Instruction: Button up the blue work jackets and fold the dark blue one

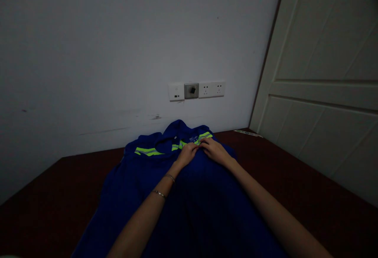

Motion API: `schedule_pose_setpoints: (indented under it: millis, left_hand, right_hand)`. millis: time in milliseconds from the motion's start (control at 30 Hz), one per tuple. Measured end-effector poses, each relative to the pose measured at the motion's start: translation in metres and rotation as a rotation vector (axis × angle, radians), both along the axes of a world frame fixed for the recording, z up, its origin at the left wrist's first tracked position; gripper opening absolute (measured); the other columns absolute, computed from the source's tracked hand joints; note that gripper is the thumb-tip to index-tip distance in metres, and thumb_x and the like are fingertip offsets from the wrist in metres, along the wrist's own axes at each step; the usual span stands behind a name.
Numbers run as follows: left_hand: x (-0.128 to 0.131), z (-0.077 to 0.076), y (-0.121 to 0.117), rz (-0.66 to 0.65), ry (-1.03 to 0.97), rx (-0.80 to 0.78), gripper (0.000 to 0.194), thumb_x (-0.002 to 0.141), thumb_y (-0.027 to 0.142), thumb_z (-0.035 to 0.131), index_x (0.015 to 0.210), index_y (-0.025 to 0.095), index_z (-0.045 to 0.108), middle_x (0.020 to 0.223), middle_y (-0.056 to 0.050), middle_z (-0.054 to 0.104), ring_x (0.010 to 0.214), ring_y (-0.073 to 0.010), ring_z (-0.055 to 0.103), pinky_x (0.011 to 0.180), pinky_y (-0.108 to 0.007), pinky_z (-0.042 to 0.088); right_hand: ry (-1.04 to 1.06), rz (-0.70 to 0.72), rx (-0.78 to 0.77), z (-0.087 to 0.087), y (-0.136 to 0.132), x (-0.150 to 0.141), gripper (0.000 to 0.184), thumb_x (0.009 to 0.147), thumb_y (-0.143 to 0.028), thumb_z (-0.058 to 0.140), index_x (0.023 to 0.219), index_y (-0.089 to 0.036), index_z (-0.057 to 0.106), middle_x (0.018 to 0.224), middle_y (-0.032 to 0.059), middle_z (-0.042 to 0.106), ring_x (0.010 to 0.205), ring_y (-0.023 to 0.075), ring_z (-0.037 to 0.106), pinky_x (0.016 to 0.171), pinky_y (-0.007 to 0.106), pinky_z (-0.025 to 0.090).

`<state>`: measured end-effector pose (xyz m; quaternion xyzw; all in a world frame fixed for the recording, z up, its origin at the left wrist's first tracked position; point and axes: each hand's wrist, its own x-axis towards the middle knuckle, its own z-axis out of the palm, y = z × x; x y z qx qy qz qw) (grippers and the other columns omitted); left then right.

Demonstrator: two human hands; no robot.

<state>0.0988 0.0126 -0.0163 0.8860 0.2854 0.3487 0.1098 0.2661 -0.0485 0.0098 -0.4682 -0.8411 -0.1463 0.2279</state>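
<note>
A dark blue work jacket [141,183] with yellow-green reflective stripes lies spread on a dark red-brown table [295,179], its collar toward the wall. My left hand [187,154], with two thin bracelets on the wrist, pinches the fabric just below the collar at the front. My right hand [214,150] rests beside it with fingers curled on the same spot of the jacket front. Both hands touch each other near the chest stripe. What the fingertips hold is too small and dim to see.
A white wall stands behind the table with a row of sockets and a grey switch [196,90]. A white panelled door [325,89] is at the right. A small pale strip [247,133] lies at the table's far right corner.
</note>
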Motion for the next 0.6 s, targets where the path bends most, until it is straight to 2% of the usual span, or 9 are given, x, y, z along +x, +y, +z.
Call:
schedule_pose_setpoints:
  millis: [233, 400, 600]
  left_hand:
    - [0.0, 0.011, 0.006, -0.067, 0.07, 0.034, 0.021, 0.081, 0.011, 0.047, 0.089, 0.015, 0.066, 0.087, -0.008, 0.065, 0.084, -0.0174, 0.058, 0.079, -0.027, 0.043]
    - [0.005, 0.021, 0.013, -0.099, 0.129, -0.093, 0.023, 0.077, 0.01, 0.05, 0.089, 0.018, 0.068, 0.088, -0.005, 0.068, 0.083, -0.0167, 0.059, 0.081, -0.026, 0.042]
    - [0.008, 0.012, 0.028, -0.128, 0.036, -0.23, 0.018, 0.075, 0.014, 0.053, 0.083, 0.015, 0.069, 0.082, -0.004, 0.069, 0.077, -0.0158, 0.059, 0.074, -0.024, 0.044]
  right_hand:
    - [-0.054, -0.065, -0.016, -0.01, 0.005, -0.003, 0.021, 0.085, -0.013, 0.04, 0.099, -0.016, 0.055, 0.093, 0.008, 0.06, 0.089, 0.0183, 0.05, 0.076, 0.029, 0.039]
    - [-0.02, -0.079, 0.004, -0.017, 0.005, 0.002, 0.025, 0.087, -0.017, 0.04, 0.107, -0.017, 0.054, 0.095, 0.0079, 0.06, 0.088, 0.0174, 0.051, 0.072, 0.027, 0.037]
    - [-0.049, -0.078, 0.033, -0.023, 0.007, 0.007, 0.028, 0.087, -0.017, 0.04, 0.11, -0.019, 0.055, 0.091, 0.0069, 0.06, 0.085, 0.0166, 0.051, 0.071, 0.026, 0.036]
